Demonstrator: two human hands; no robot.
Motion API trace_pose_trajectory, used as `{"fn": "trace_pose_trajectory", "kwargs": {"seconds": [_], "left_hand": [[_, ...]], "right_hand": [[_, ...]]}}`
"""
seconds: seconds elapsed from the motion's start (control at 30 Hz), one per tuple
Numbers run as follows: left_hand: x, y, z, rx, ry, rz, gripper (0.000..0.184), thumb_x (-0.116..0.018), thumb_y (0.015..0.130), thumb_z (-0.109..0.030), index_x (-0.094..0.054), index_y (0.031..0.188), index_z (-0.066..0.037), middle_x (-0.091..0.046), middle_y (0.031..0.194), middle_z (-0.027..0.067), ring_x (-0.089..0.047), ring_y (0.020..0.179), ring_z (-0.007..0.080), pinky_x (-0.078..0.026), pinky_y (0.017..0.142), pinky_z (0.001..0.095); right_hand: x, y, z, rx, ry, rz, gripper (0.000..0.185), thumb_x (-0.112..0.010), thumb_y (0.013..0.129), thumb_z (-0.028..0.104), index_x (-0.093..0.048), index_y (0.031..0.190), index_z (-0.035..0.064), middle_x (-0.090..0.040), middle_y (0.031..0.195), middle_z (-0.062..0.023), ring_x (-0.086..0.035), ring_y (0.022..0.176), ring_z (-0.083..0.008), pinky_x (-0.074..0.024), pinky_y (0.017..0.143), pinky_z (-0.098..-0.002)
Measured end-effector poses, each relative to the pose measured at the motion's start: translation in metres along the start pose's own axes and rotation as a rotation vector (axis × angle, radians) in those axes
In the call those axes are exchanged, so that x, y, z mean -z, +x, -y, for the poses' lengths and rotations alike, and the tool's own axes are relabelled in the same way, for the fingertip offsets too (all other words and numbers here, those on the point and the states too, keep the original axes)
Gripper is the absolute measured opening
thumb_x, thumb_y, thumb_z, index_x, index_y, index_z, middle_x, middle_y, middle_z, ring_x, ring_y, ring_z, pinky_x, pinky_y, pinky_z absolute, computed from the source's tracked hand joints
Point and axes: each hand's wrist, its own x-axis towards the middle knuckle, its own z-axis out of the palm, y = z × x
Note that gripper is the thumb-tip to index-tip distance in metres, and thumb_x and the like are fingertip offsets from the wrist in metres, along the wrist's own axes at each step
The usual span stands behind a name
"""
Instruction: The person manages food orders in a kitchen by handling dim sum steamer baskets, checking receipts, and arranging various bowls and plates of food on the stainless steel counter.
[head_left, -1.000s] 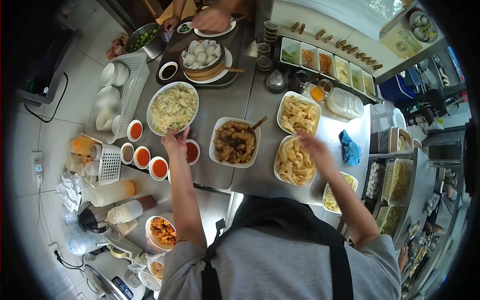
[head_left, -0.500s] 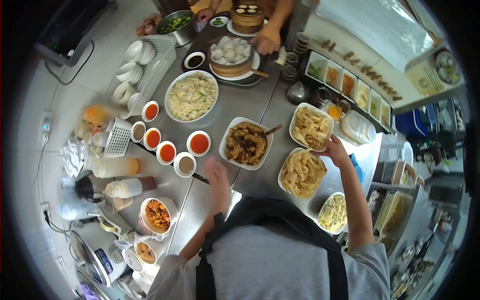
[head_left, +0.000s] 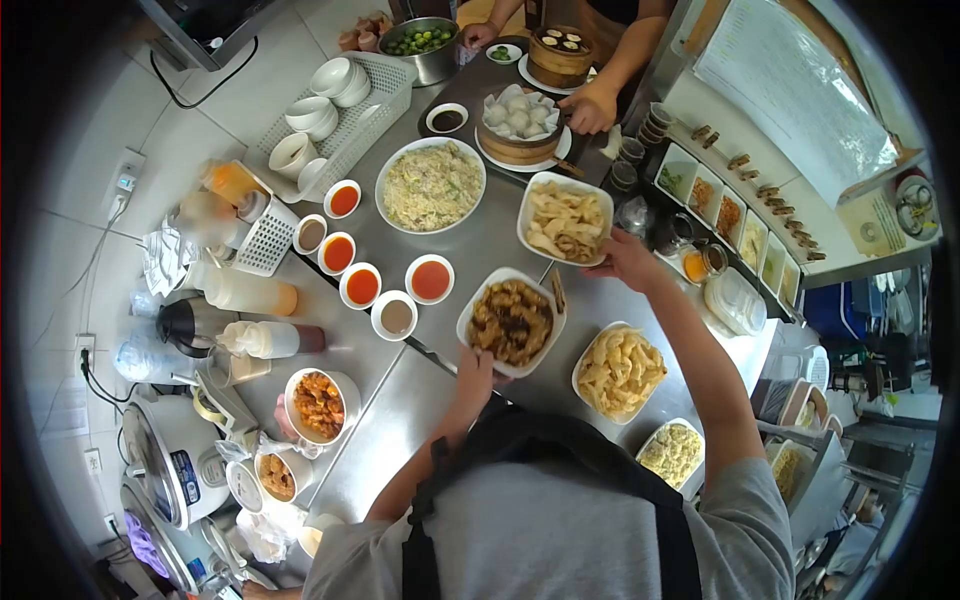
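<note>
In the head view, my left hand (head_left: 477, 374) has its fingers closed on the near left rim of a white square bowl (head_left: 510, 325) of brown, glossy sauced pieces. My right hand (head_left: 628, 263) grips the right edge of another white square bowl (head_left: 564, 220), filled with pale fried pieces; whether it touches the counter I cannot tell. A similar bowl of fried pieces (head_left: 620, 372) stands below my right forearm. Left of the sauced bowl are small white cups of red sauce (head_left: 430, 278) and brown sauce (head_left: 397, 317). Fried rice (head_left: 432, 187) fills a large bowl behind them.
Across the counter, a co-worker's hand (head_left: 592, 105) touches a tray holding a bamboo steamer of white dumplings (head_left: 520, 118). Squeeze bottles (head_left: 262, 340) and paper tubs of food (head_left: 318, 405) line the left side. Ingredient containers (head_left: 728, 215) line the right. A yellowish dish (head_left: 672, 455) sits near my right elbow.
My right hand has moved its bowl of fried pieces away from the other one, up and left toward the steamers. My left hand has reached the sauced bowl and taken its rim. The view has shifted.
</note>
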Motion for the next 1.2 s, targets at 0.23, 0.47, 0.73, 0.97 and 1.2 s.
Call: {"fn": "trace_pose_trajectory", "kwargs": {"seconds": [0.23,0.47,0.73,0.97,1.2], "left_hand": [[0.009,-0.042,-0.012,-0.035,-0.095,-0.038,0.048,-0.039,0.090,-0.006,-0.015,0.132,-0.003,-0.049,0.109,0.0233,-0.065,0.078,0.0302,-0.059,0.057,0.0354],[0.045,-0.046,-0.105,-0.201,0.822,-0.273,0.040,-0.049,0.093,-0.022,-0.043,0.127,-0.001,-0.061,0.091,0.0175,-0.064,0.080,0.0272,-0.050,0.067,0.0370],[-0.007,0.096,-0.175,-0.829,0.907,-0.215,0.025,-0.048,0.092,-0.018,-0.065,0.104,-0.004,-0.061,0.089,0.0201,-0.059,0.082,0.0365,-0.047,0.074,0.0416],[-0.045,0.237,-0.209,-0.791,1.756,-0.147,0.025,-0.061,0.083,-0.028,-0.070,0.091,-0.007,-0.062,0.098,0.0090,-0.055,0.103,0.0254,-0.047,0.084,0.0378],[-0.054,0.245,-0.208,-0.837,1.740,0.004,0.018,-0.070,0.076,-0.032,-0.074,0.078,-0.014,-0.063,0.091,0.0080,-0.060,0.093,0.0253,-0.050,0.077,0.0379]], "right_hand": [[-0.056,0.048,-0.034,-0.032,0.041,-0.050,0.048,-0.046,0.082,0.000,-0.035,0.129,-0.0011,-0.058,0.113,-0.0184,-0.065,0.089,-0.0317,-0.0576,0.078,-0.0390],[0.025,-0.031,-0.023,0.193,-0.367,-0.127,0.055,-0.053,0.087,0.009,-0.034,0.139,0.0038,-0.060,0.109,-0.0140,-0.064,0.082,-0.0211,-0.0532,0.072,-0.0291],[0.194,-0.249,-0.141,0.126,-1.214,-0.748,0.023,-0.073,0.070,0.009,-0.070,0.093,0.0047,-0.068,0.074,-0.0127,-0.066,0.067,-0.0251,-0.0512,0.067,-0.0345],[0.098,-0.176,-0.062,0.424,-0.897,-0.847,0.018,-0.079,0.066,0.013,-0.066,0.073,0.0029,-0.060,0.064,-0.0087,-0.057,0.057,-0.0182,-0.0451,0.056,-0.0312],[0.013,-0.014,-0.019,0.582,-0.995,-0.718,0.016,-0.071,0.072,0.018,-0.068,0.079,0.0043,-0.066,0.075,-0.0120,-0.064,0.068,-0.0270,-0.0494,0.063,-0.0363]]}}
